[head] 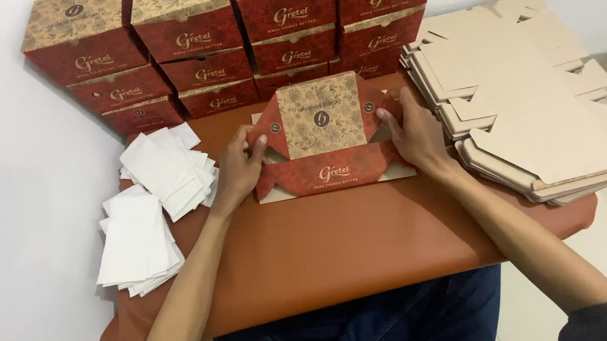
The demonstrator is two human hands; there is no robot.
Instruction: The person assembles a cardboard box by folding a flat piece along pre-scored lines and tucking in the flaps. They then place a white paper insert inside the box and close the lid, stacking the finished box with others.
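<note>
Hands are working on a half-folded red and tan carton (324, 137) that is lying near the middle of the brown table (330, 246), just in front of the stacked boxes. The left hand (239, 165) is curling around the carton's left end, thumb and fingers pinching the small red side flap there. The right hand (413, 131) is doing the same on the right end, fingers closing over the flap and pressing on it, so both hands are partly closed on the cardboard. The carton's tan patterned panel is facing up between the hands, with a red strip running along its near edge.

Finished red boxes (237, 33) are standing in stacked rows along the back, against the white wall. Flat unfolded cardboard blanks (523, 100) are piling up to the right of the right hand, hanging over the table's edge. White paper sheets (147, 212) are lying in loose heaps to the left of the left hand.
</note>
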